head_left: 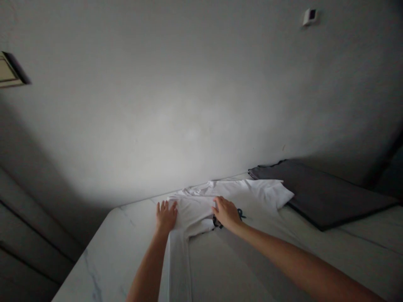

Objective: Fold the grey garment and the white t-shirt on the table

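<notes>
A white T-shirt [201, 260] lies on a pale marbled table, its left side folded inward with the sleeve lying across the body. My left hand [166, 216] rests at the folded shoulder edge, fingers spread, partly on the cloth and partly on the table. At the end of the folded sleeve is my right hand [227, 213], its fingers curled together on the fabric. A dark print on the shirt shows in part beneath and beside my right hand. The other sleeve [272, 193] stretches out flat to the right.
A dark grey flat mat or cloth with black edging [327, 193] lies at the right, under the tip of the sleeve. The marbled table [113, 256] meets a grey wall at the back. A small white device [310, 16] and a framed item [9, 70] are on the wall.
</notes>
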Demonstrator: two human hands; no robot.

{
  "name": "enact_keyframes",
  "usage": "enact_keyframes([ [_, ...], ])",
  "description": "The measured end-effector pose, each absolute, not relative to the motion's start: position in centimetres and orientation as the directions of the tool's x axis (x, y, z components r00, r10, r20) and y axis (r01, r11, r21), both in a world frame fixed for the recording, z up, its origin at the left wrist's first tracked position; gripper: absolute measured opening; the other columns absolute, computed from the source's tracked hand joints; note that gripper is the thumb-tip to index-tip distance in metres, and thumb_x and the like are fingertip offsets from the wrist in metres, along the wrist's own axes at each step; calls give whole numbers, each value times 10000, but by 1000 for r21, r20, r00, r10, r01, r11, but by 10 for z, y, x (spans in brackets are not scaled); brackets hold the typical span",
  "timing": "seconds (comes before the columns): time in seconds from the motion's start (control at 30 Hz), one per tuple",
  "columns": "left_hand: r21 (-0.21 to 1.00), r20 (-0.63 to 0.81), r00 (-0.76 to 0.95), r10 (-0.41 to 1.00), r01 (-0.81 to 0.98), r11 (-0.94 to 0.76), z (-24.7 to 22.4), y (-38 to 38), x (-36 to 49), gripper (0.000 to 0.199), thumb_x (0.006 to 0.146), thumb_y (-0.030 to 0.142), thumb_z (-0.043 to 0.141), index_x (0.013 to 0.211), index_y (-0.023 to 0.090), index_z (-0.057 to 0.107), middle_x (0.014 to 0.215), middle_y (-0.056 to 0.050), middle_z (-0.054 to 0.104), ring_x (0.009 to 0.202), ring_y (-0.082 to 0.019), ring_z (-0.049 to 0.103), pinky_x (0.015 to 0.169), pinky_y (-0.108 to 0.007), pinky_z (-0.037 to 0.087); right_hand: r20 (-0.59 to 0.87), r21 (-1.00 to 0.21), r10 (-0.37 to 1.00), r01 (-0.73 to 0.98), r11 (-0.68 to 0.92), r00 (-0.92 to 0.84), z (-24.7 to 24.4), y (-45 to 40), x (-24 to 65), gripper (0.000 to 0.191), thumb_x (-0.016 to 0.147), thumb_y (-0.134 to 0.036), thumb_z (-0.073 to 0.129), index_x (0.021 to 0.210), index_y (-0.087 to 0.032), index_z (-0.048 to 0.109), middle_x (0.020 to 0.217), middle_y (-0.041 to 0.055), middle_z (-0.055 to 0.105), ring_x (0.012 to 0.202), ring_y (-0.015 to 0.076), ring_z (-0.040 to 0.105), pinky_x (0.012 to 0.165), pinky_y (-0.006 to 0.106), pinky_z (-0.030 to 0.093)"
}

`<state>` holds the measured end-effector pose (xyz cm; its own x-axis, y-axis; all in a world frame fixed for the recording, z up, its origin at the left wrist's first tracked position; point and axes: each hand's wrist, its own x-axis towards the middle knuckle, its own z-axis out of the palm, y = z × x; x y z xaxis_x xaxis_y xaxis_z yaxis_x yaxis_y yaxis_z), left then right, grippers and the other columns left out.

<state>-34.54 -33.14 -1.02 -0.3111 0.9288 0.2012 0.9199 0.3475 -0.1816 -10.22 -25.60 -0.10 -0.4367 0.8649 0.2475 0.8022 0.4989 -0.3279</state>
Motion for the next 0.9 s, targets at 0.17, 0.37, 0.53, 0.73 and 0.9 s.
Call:
enact_keyframes([
  [0.17,-88,276,-128,953,984,157,-18,-344,-310,429,970,251,313,1345,215,518,1441,-97,498,1342,-237,441,1123,-450,344,102,-509,908,763,400,-407,3,-288,-83,213,839,-398,631,812,-209,726,904,44,742,862,204,676,717,270,431],
  [0.37,-18,73,-20,997,1000,21,-38,-339,-304,476,994,276,242,1460,282,340,1542,-80,348,1429,-245,290,1127,-487,318,51,-627,950,730,271,-308,-5,-303,-98,218,807,-412,676,883,-219,745,953,42,754,917,207,681,720,261,434],
  [0.53,-22,-14,24,1000,999,-25,-40,-319,-310,510,986,236,211,1483,348,238,1583,-84,246,1445,-281,239,1110,-558,301,38,-678,958,697,234,-285,-8,-303,-101,177,821,-389,665,880,-244,748,936,24,762,913,196,689,746,262,443],
  [0.73,-27,-25,3,1000,1000,-4,-40,-313,-312,554,966,195,242,1480,397,191,1600,-26,183,1464,-302,160,1129,-597,232,68,-692,963,682,235,-263,-11,-309,-96,142,820,-361,658,861,-247,732,914,11,762,892,187,693,742,260,439],
  [0.9,-55,44,-13,999,998,15,-44,-318,-310,552,973,198,238,1471,426,169,1593,11,202,1462,-287,174,1137,-566,257,80,-678,948,680,278,-308,-13,-311,-97,96,799,-329,672,806,-248,722,880,10,760,861,192,691,726,263,429],
])
